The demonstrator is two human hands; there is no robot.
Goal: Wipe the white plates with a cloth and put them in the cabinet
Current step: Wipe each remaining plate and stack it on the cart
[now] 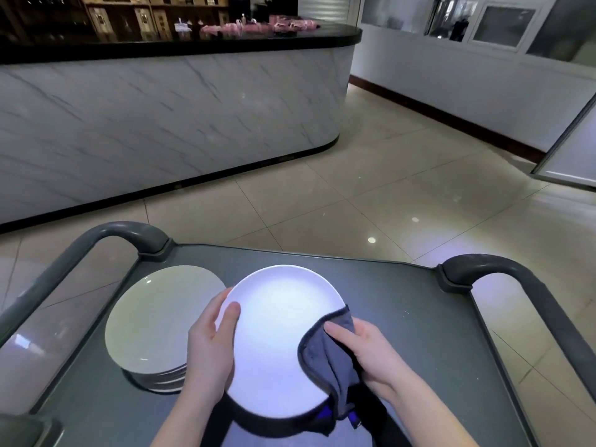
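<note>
A white plate [274, 337] is held above the grey cart top [403, 350]. My left hand [211, 345] grips its left rim, thumb on the upper face. My right hand [371, 353] presses a grey cloth [329, 359] with a dark edge against the plate's right side; the cloth folds over the rim and hangs below. To the left, a stack of several white plates [154, 321] rests on the cart.
The cart has raised grey handles at the left [129, 230] and right [490, 262]. A marble-fronted counter [161, 117] with a black top stands ahead on the tiled floor [354, 195]. A white wall with windows runs at the right.
</note>
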